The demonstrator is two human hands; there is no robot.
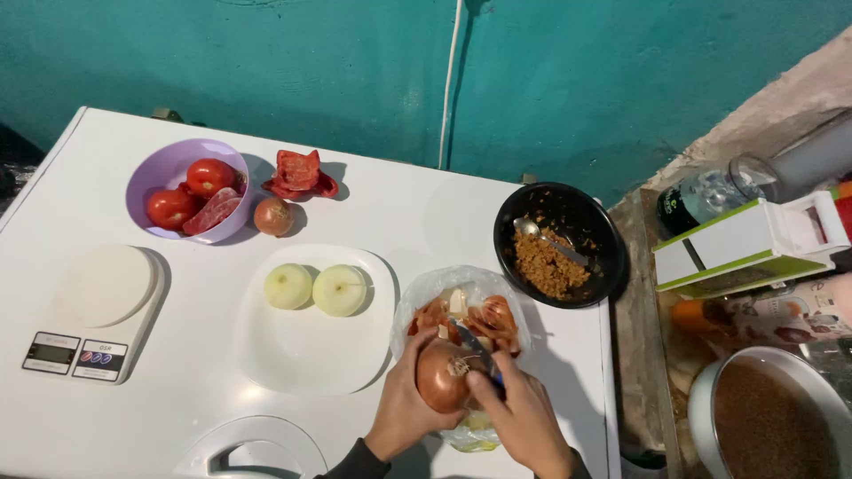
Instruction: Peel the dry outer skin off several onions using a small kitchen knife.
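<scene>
1. White worktop (426,222), teal wall behind.
2. Left hand (404,404) clamped around unpeeled onion (441,374), over the plastic scrap bag (417,297).
3. Right hand (524,417) grips knife (475,344), blade at the onion's top.
4. Risk: slick skin could let the blade skid toward the left fingers.

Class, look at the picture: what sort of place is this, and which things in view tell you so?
Probably a home kitchen worktop. A kitchen scale sits by a white plate bearing two peeled onions, and the hands peel another onion over a bag of skins.

The white table (417,222) bears a kitchen scale (93,310), purple bowl (146,177), white plate (302,346) and black bowl (603,239).
</scene>
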